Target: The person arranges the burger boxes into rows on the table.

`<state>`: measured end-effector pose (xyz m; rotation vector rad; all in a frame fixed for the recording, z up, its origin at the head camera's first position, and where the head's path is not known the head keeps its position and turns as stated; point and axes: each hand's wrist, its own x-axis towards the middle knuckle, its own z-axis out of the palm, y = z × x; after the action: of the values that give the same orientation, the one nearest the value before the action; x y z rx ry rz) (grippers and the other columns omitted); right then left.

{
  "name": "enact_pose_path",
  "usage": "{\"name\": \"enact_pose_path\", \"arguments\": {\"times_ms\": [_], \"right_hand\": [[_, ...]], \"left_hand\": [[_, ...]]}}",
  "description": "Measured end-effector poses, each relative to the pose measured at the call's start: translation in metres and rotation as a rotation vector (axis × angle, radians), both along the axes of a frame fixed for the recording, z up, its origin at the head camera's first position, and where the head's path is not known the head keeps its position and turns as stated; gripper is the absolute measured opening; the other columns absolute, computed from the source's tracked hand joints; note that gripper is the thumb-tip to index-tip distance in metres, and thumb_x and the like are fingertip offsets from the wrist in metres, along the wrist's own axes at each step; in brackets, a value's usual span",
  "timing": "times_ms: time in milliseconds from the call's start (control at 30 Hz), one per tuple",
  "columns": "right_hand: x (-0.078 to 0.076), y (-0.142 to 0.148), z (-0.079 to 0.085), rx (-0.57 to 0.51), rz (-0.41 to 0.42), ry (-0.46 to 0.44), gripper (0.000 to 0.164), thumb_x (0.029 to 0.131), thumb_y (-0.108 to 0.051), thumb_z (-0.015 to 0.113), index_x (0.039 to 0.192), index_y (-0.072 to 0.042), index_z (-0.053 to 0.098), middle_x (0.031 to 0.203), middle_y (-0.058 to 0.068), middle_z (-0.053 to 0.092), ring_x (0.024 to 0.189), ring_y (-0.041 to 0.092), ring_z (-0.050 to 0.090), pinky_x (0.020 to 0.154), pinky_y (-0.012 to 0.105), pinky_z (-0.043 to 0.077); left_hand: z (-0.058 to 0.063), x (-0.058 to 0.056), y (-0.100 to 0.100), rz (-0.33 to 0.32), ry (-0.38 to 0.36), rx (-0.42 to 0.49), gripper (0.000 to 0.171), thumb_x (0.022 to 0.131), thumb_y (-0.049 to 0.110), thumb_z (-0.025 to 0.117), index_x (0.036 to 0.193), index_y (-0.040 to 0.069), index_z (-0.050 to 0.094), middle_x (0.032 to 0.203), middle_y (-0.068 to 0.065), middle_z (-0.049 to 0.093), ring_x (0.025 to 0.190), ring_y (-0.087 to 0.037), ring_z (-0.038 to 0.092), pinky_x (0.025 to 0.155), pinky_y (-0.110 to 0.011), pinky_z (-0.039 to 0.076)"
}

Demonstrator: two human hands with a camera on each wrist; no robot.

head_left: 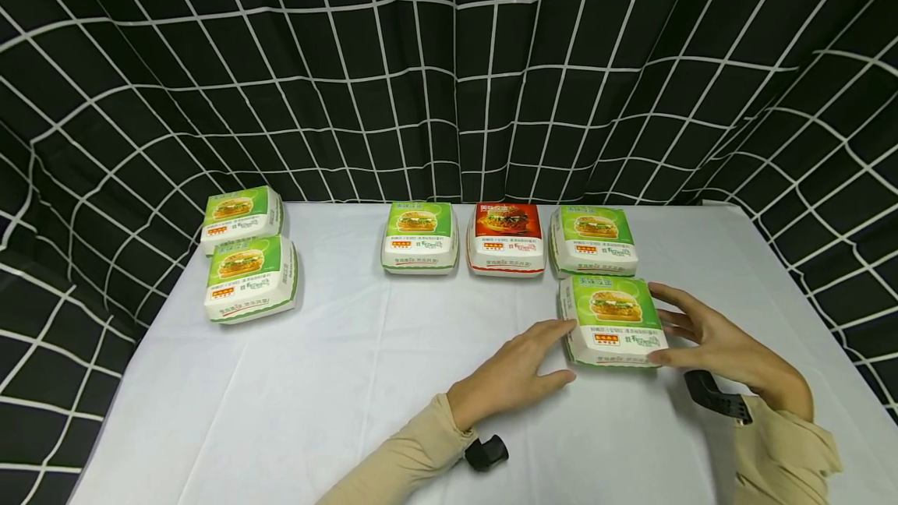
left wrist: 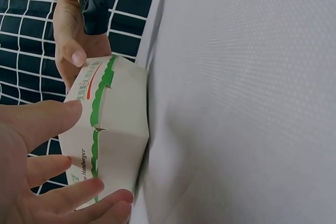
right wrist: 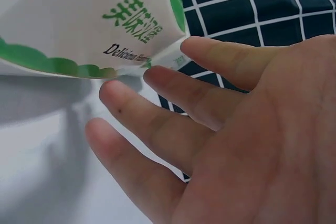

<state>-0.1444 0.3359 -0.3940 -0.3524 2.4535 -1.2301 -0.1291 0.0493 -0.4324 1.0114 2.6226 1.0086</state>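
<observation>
A green-and-white hamburger box [head_left: 613,320] lies on the table at the right, directly in front of another green hamburger box [head_left: 595,238]. At its left side is my left hand [head_left: 515,371], fingertips right at the box wall and thumb apart from it. My right hand [head_left: 715,337] is on the other side, its thumb at the front right corner and its index finger by the back right corner. In the right wrist view, the straight fingers [right wrist: 152,121] are spread beside the box wall [right wrist: 79,24]. The left wrist view shows the box's side [left wrist: 123,124] with its scalloped green edge.
A red hamburger box [head_left: 507,238] and a green one [head_left: 420,237] stand along the back of the white table [head_left: 316,396]. Two more green boxes [head_left: 242,217] are at the left, one in front of the other. A black grid-patterned curtain [head_left: 449,76] surrounds the table.
</observation>
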Motion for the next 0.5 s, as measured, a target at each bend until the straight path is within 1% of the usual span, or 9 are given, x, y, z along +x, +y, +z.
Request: {"name": "enact_pose_path", "arguments": {"times_ms": [67,133,167,200,333,367,433,467,500], "right_hand": [[0.001,0.0,0.002,0.029,-0.012,0.014,0.094,0.077,-0.013,0.072,0.147,-0.014,0.011,0.15,0.017,0.016,0.123,0.018,0.044,0.083,0.032,0.05],[0.002,-0.001,0.004,0.043,-0.017,0.032,0.095,0.076,-0.014,0.073,0.147,-0.015,0.009,0.15,0.019,0.015,0.126,0.036,0.04,0.086,0.042,0.05],[0.002,-0.002,0.006,0.049,-0.02,0.043,0.096,0.076,-0.014,0.073,0.147,-0.017,0.009,0.15,0.019,0.015,0.126,0.042,0.036,0.088,0.048,0.048],[0.003,-0.002,0.008,0.059,-0.022,0.056,0.096,0.076,-0.015,0.073,0.147,-0.018,0.008,0.15,0.019,0.015,0.126,0.047,0.034,0.09,0.053,0.045],[0.004,-0.005,0.015,0.094,-0.036,0.109,0.096,0.077,-0.018,0.073,0.148,-0.021,0.008,0.15,0.019,0.017,0.127,0.05,0.03,0.094,0.06,0.035],[0.005,-0.006,0.016,0.099,-0.042,0.122,0.096,0.077,-0.018,0.073,0.148,-0.022,0.008,0.15,0.019,0.017,0.127,0.05,0.03,0.099,0.053,0.036],[0.006,-0.009,0.019,0.1,-0.052,0.16,0.096,0.077,-0.019,0.073,0.148,-0.023,0.008,0.15,0.018,0.019,0.128,0.048,0.028,0.106,0.031,0.034],[0.006,-0.01,0.021,0.089,-0.056,0.178,0.096,0.077,-0.019,0.073,0.148,-0.024,0.008,0.15,0.018,0.019,0.132,0.042,0.027,0.106,0.021,0.031],[0.007,-0.012,0.022,0.086,-0.059,0.198,0.096,0.077,-0.019,0.073,0.147,-0.025,0.008,0.15,0.018,0.019,0.136,0.033,0.026,0.103,0.009,0.028]], "left_hand": [[0.001,0.0,0.0,0.004,0.01,0.002,0.063,0.089,0.034,0.057,0.143,0.015,0.03,0.144,0.001,0.038,0.132,-0.009,0.036,0.107,-0.025,0.033],[0.003,0.0,-0.001,0.01,0.021,0.005,0.062,0.089,0.034,0.057,0.142,0.015,0.031,0.143,0.001,0.039,0.131,-0.008,0.037,0.107,-0.024,0.034],[0.004,0.0,-0.002,0.015,0.025,0.007,0.062,0.089,0.034,0.057,0.142,0.016,0.031,0.142,0.001,0.04,0.131,-0.008,0.038,0.106,-0.024,0.034],[0.004,0.0,-0.003,0.021,0.027,0.008,0.061,0.089,0.035,0.057,0.142,0.016,0.032,0.142,0.001,0.04,0.13,-0.008,0.038,0.106,-0.024,0.034],[0.009,-0.002,-0.008,0.042,0.023,0.014,0.06,0.089,0.035,0.057,0.141,0.018,0.033,0.141,0.002,0.041,0.129,-0.007,0.04,0.105,-0.024,0.036],[0.01,-0.003,-0.01,0.048,0.025,0.015,0.059,0.089,0.035,0.057,0.141,0.018,0.033,0.14,0.002,0.041,0.128,-0.007,0.04,0.105,-0.024,0.036],[0.014,-0.004,-0.015,0.056,0.027,0.022,0.059,0.089,0.034,0.057,0.141,0.018,0.034,0.14,0.002,0.041,0.128,-0.007,0.041,0.105,-0.024,0.037],[0.015,-0.005,-0.017,0.061,0.033,0.026,0.059,0.089,0.034,0.057,0.141,0.017,0.034,0.14,0.003,0.041,0.127,-0.007,0.042,0.104,-0.025,0.037],[0.017,-0.006,-0.02,0.066,0.039,0.03,0.058,0.09,0.034,0.056,0.14,0.017,0.034,0.14,0.003,0.041,0.126,-0.007,0.043,0.104,-0.025,0.038]]}}
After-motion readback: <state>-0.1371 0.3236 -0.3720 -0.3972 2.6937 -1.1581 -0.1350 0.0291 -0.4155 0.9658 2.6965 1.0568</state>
